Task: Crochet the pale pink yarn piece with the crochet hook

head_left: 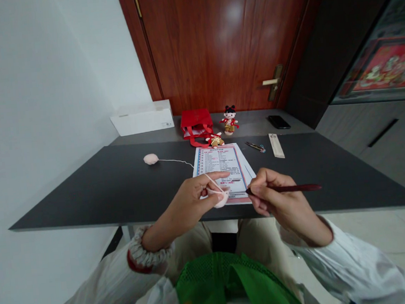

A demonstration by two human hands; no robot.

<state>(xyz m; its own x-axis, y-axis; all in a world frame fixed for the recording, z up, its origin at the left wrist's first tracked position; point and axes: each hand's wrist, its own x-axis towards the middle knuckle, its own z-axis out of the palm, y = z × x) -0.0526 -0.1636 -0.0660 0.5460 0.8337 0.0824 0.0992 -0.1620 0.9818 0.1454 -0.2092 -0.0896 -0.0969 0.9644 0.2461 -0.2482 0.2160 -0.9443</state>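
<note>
A: Where is the small pink piece sitting?
B: Just below the middle of the frame, in the left hand. The thumb and bent fingers are pinching it, while the index finger is pointing out nearly straight, with the yarn running past it.
A: And the right hand?
B: Its fingers are curling closed around a dark red tool, whose tip is pointing left, just apart from the piece.
A: Where is the yarn leading?
B: It is trailing to a ball, which is resting left of centre on the dark table.
A: What is lying around them?
B: Printed sheets are lying beneath and beyond the hands. Further up, one doll is lying beside a red bag, another doll is standing upright, and a phone is lying to the right.
</note>
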